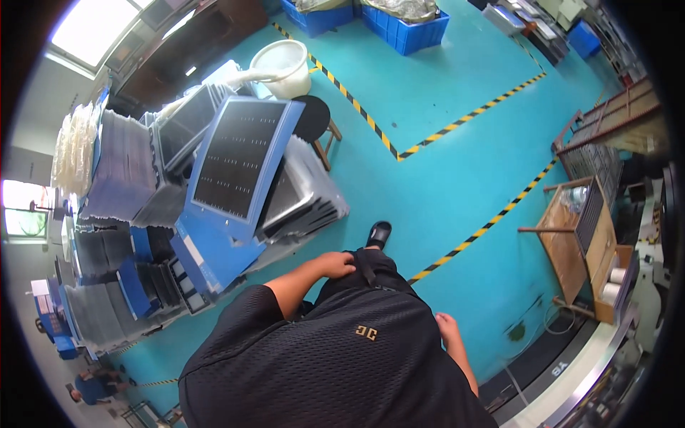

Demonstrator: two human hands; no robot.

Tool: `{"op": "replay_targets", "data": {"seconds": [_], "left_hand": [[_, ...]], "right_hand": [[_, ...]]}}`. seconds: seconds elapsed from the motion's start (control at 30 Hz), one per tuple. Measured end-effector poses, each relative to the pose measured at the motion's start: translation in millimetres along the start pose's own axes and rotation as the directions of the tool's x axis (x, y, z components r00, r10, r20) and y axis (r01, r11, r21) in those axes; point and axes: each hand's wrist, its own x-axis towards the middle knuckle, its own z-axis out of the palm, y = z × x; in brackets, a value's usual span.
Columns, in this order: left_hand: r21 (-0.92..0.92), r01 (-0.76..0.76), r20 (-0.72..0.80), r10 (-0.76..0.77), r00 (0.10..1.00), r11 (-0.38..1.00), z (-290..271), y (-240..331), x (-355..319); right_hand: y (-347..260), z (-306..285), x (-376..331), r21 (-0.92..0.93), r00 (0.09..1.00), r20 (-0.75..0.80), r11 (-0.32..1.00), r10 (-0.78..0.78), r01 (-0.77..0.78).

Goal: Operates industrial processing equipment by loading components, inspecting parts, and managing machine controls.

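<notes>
My left hand [335,265] is bent in front of my left hip, against the dark trousers [362,274]. Its fingers look curled; whatever they may grip is hidden. Low at my right side hangs my right hand [447,327], partly behind the black shirt [321,357], and its fingers are mostly out of sight. To the left of my left hand, a blue board with a dark, slotted panel [239,160] leans on a pile of clear plastic trays [307,189]. Neither hand touches the board or the pile.
More stacked trays [121,164] line the left. Beyond stand a round black stool [314,118], a white bucket [291,84] and blue crates [407,36]. Yellow-black tape [464,246] marks the floor. A wooden cart [564,267] stands right. Another person [96,386] is far lower left.
</notes>
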Motion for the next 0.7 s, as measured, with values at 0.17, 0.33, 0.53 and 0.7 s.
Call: {"op": "replay_targets", "data": {"seconds": [0.17,0.33,0.53,0.7], "left_hand": [[-0.083,0.081,0.045,-0.078,0.996,0.993,-31,-6,75],[-0.304,0.08,-0.132,-0.125,0.983,0.949,-64,23,111],[-0.513,0.347,-0.212,-0.508,0.835,0.785,-23,2,112],[-0.42,0.492,-0.081,-0.571,0.817,0.763,4,67,150]], "right_hand": [[-53,-53,30,0.015,0.989,0.093,0.993,0.113,-0.115],[39,-111,132,-0.117,0.978,0.108,0.975,-0.177,0.19],[-140,-173,143,-0.125,0.928,0.36,0.981,-0.096,0.15],[-203,-270,152,-0.091,0.977,0.209,0.993,-0.05,0.071]]}}
